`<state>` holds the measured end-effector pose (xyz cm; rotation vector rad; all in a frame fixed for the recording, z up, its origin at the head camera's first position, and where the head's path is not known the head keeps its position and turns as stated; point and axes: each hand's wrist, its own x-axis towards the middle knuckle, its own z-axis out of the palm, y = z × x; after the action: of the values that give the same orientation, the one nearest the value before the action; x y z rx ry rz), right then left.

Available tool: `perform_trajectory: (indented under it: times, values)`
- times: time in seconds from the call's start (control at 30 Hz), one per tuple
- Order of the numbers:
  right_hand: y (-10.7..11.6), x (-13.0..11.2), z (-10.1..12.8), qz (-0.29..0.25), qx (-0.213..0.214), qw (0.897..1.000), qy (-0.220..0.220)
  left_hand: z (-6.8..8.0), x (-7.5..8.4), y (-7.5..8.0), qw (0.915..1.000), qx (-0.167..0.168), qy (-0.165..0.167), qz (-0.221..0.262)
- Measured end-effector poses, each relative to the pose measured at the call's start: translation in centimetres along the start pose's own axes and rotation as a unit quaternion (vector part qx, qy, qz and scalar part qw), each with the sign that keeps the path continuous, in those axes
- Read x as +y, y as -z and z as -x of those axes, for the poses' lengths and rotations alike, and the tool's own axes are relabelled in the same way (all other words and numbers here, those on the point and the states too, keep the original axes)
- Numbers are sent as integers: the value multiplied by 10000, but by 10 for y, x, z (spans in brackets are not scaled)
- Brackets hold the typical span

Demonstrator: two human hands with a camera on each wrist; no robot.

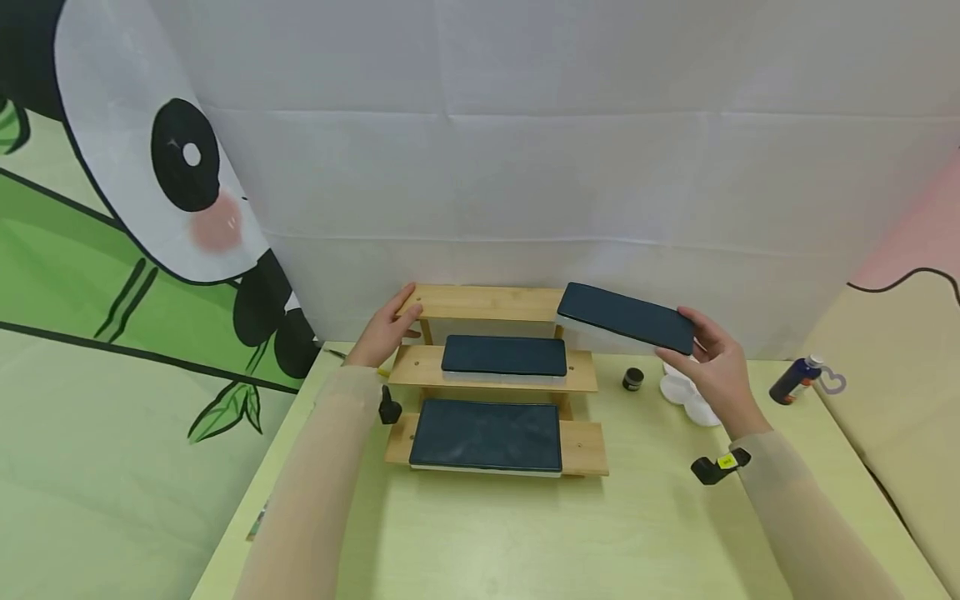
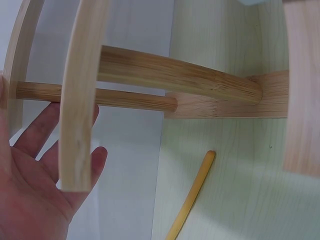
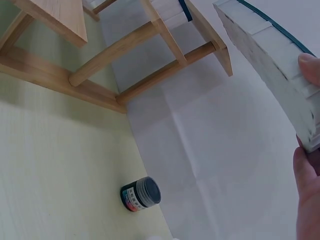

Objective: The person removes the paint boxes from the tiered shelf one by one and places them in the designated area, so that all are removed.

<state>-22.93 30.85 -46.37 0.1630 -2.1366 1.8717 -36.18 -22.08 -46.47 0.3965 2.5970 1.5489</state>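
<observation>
White sheet behind, pale wood table. Three-step rack: dark slabs on lower two steps, top step bare. Left hand, fingers straight and spread, braces top step's left end, likely steadying. Right hand pinches third slab at its right end, held tilted, inner end over top step's right end

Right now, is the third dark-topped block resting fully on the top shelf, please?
No. The right hand holds the dark-topped block tilted, only its far end over the top shelf.
</observation>
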Motion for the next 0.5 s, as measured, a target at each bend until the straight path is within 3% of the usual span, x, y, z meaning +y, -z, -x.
perform_trajectory:
  times: [0.37,0.5]
  values:
    - [32,12,29,-148,345,9992,-111,4,9,-1,10000,43,-30,-80]
    - [41,19,38,-263,463,9986,-61,11,22,0,10000,-7,22,65]
